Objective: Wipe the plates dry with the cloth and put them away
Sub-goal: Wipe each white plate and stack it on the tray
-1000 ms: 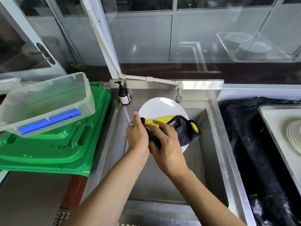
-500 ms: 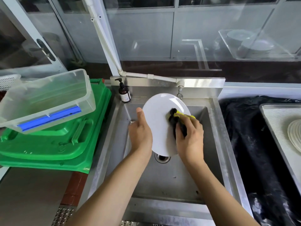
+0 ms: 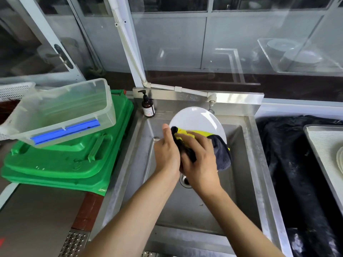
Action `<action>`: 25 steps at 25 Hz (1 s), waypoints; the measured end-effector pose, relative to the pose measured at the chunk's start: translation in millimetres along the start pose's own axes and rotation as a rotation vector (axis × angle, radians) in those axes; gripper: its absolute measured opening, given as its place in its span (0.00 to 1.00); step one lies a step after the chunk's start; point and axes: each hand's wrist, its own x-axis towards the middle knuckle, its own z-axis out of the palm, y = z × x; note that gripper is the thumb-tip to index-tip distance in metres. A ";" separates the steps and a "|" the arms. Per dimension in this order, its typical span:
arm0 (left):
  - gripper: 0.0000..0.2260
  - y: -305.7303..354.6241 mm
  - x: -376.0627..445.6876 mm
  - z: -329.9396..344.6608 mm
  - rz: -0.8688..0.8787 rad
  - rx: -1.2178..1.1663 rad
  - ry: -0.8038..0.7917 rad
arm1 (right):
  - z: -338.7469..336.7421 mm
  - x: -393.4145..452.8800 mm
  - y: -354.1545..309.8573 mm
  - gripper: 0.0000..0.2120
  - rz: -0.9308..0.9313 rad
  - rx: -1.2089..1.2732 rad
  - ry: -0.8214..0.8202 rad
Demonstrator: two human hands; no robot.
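At far left, a clear plastic tub (image 3: 61, 112) rests tilted on stacked green lids (image 3: 74, 160), apart from the work. Over the steel sink (image 3: 246, 164), presumably so drips fall into the basin, the left hand (image 3: 167, 154) grips the white plate (image 3: 196, 119) by its left rim, tilting it up. The right hand (image 3: 200, 162) clutches the yellow-and-grey cloth (image 3: 220, 154) against the plate's face. At far right, stacked plates (image 3: 340, 160) lie on a tray (image 3: 323, 145).
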 end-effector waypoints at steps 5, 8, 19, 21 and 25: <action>0.27 5.3 -2.6 -1.1 0.007 0.027 0.131 | -4.4 51.1 -5.0 0.14 0.022 -0.040 -0.041; 0.25 11.7 9.2 -6.4 -0.012 -0.003 0.145 | -4.3 -1.0 2.9 0.15 -0.094 -0.084 -0.141; 0.24 16.3 3.5 -5.8 -0.004 -0.010 0.152 | -7.7 14.3 -0.4 0.16 -0.028 -0.202 -0.053; 0.24 13.1 3.3 -8.2 0.017 0.008 0.137 | -10.5 -20.0 -3.7 0.17 -0.079 -0.181 -0.106; 0.29 -1.5 -8.1 -7.6 0.038 0.116 0.097 | -4.8 9.2 2.4 0.14 0.002 -0.219 -0.010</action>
